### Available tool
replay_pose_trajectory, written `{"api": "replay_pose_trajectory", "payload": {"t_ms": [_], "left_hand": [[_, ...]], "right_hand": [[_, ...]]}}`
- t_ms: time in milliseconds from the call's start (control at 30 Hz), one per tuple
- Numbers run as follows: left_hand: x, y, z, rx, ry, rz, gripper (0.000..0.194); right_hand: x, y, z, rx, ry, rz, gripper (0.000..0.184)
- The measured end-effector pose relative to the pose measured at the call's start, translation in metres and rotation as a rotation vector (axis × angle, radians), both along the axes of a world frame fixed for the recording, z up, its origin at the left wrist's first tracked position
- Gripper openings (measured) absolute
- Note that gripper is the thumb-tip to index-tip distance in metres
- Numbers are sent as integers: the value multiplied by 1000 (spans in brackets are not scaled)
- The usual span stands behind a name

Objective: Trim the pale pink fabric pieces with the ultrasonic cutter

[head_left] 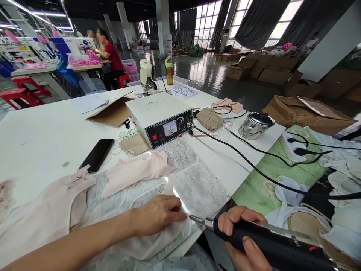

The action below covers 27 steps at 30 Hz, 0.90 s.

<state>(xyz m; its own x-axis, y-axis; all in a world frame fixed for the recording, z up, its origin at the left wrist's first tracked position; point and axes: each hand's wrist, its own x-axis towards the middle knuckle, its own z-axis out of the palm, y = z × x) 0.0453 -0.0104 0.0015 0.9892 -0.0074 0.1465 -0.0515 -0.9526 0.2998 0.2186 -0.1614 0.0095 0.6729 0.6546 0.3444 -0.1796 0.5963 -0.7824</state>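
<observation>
My right hand (242,222) is wrapped round the black handle of a pen-like ultrasonic cutter (276,242). Its thin metal tip points left and meets the fabric edge just by my left fingertips. My left hand (158,214) lies over a pale pink fabric piece (158,242), fingers curled together and pinching it down near the tip. Beneath is a clear, scuffed plastic sheet (200,184) with curved outlines. Another pale pink piece (135,171) rests on the sheet beyond my hand, and more fabric (47,210) is heaped at the left under my forearm.
A white control box (158,109) with a meter stands behind the sheet, its black cable (239,154) running right. A phone (97,154), a steel lidded cup (256,126), a bottle (169,73) and a tan pad (209,119) are on the table. Garments (293,192) lie lower right.
</observation>
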Motion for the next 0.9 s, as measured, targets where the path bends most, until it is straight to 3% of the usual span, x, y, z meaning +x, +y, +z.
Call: {"api": "replay_pose_trajectory", "payload": {"t_ms": [900], "left_hand": [[-3, -3, 0, 109, -31, -38, 17]], "right_hand": [[1, -3, 2, -49, -23, -65, 15]]}}
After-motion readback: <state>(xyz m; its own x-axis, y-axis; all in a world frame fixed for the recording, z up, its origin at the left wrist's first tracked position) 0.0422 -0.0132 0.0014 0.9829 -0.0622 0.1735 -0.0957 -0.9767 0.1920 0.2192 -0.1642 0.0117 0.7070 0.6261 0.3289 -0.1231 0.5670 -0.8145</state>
